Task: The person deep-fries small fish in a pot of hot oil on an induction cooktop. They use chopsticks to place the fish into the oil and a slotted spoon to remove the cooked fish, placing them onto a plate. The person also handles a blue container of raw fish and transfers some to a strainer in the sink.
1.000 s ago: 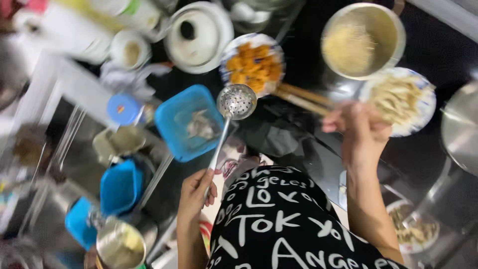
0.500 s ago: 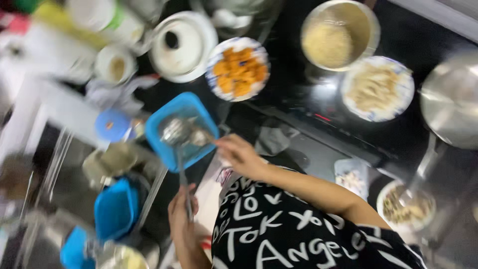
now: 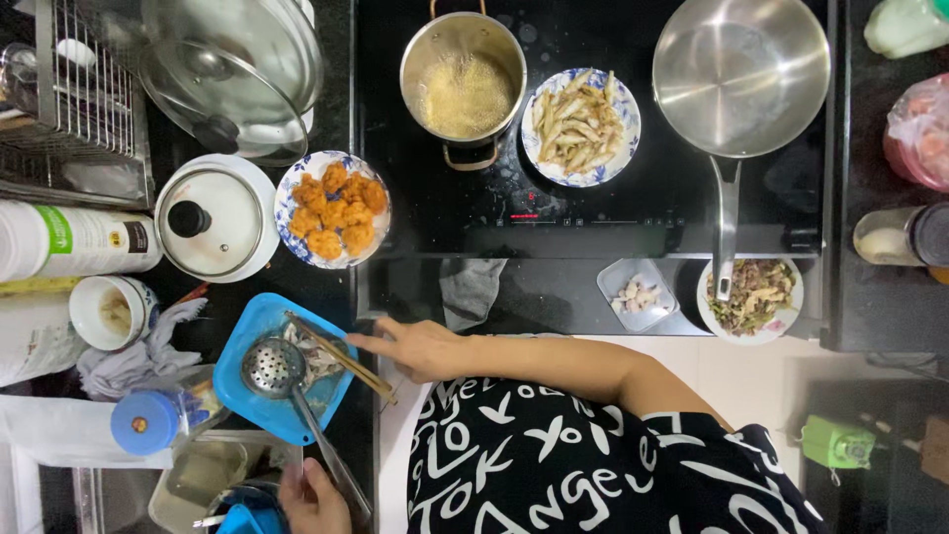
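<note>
Right hand [image 3: 420, 348] closed around a pair of wooden chopsticks [image 3: 341, 358], their tips reaching over the blue container [image 3: 259, 396] toward the pale raw pieces inside it. Left hand [image 3: 311, 494], at the near edge of the same container, is wrapped around the long handle of a perforated metal skimmer [image 3: 274, 367], whose bowl rests in the container beside the chopstick tips.

Risks as judged from this view: the container sits at the tabletop edge, just in front of the plate of golden fried pieces [image 3: 333, 209] — a hard press of the skimmer on its near rim could tip it. Wet pieces carried from here to the small pot of bubbling oil [image 3: 465, 91], well beyond the container on the black cooktop [image 3: 593, 227], could drip and make the oil spit.

Pose: the right forearm crosses the body from right to left, wrist level, fingers pinched low on the sticks. The left hand is drawn in close to the torso, palm hidden — only knuckles and thumb show.
</note>
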